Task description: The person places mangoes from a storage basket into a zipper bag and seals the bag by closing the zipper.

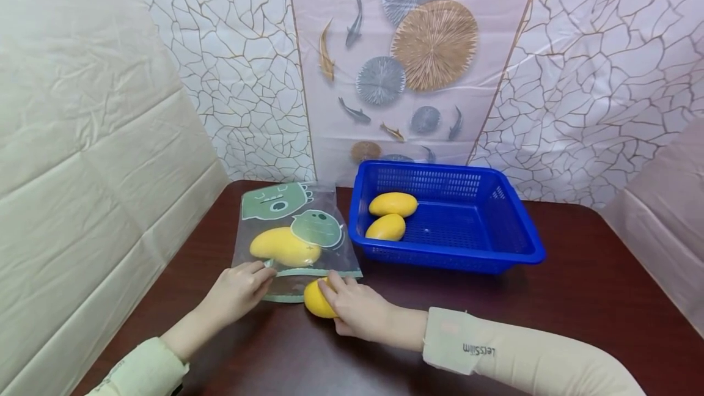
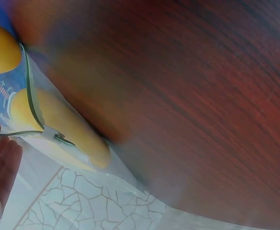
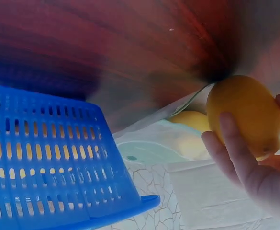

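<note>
A clear zip bag [image 1: 253, 212] with green cartoon prints lies on the table, one yellow mango [image 1: 275, 246] inside it. At the bag's near left corner my left hand [image 1: 238, 291] pinches the green-edged rim of the mouth between thumb and fingers. The left wrist view shows the slider [image 2: 52, 132] beside those fingers, and the mouth gaping. My right hand [image 1: 360, 310] grips another mango [image 1: 316, 299] at the right part of the bag's mouth. In the right wrist view, fingers and thumb lie around this mango [image 3: 245, 112].
Right of the bag stands a blue perforated basket [image 1: 445, 256]. Two mangoes, one farther back [image 1: 393, 204] and one nearer [image 1: 387, 227], lie at its left end. The dark red-brown table [image 1: 594, 298] meets a patterned cloth backdrop [image 1: 253, 102] behind and a pale cloth wall at the left.
</note>
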{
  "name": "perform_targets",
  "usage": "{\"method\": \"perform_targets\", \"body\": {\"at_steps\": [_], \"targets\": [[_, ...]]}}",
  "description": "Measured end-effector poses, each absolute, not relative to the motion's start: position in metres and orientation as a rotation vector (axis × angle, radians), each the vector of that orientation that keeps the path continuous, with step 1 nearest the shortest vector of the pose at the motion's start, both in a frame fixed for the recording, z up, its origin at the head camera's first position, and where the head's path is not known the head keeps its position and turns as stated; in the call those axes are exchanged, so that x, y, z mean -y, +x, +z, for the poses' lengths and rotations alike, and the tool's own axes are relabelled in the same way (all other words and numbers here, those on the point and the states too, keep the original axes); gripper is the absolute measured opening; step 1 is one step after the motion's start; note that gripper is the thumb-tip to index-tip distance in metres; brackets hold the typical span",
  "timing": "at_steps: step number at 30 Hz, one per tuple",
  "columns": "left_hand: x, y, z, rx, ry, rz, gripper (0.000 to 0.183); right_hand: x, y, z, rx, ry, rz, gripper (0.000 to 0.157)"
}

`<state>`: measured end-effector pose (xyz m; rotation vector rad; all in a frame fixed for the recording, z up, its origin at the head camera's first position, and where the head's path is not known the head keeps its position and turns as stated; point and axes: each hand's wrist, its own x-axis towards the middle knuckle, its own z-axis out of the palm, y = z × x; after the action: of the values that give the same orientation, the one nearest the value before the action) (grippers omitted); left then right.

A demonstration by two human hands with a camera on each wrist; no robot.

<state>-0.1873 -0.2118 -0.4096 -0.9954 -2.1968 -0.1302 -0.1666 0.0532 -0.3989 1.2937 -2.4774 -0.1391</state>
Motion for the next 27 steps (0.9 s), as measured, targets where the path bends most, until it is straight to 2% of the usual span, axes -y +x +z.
{"method": "perform_targets", "body": {"at_steps": [4,9,19,23,27], "targets": [[0.212,-0.187,-0.409,2.196,-1.003,-0.135,0.007,-0.050,-0.166,-0.404,2.415,1.305,-0.168,0.060],[0.212,-0.188,-0.409,2.199,-1.004,-0.136,0.008,-0.046,-0.165,-0.410,2.225,1.279,-0.166,0.040],[0.213,-0.187,-0.407,2.201,-0.992,-0.140,0.007,-0.026,-0.171,-0.419,1.925,1.204,-0.262,0.025],[0.211,-0.187,-0.405,2.214,-0.975,-0.132,0.015,-0.021,-0.175,-0.420,1.867,1.180,-0.375,0.024],[0.211,-0.186,-0.404,2.221,-0.961,-0.118,0.021,-0.018,-0.179,-0.423,1.837,1.167,-0.407,0.014]]}}
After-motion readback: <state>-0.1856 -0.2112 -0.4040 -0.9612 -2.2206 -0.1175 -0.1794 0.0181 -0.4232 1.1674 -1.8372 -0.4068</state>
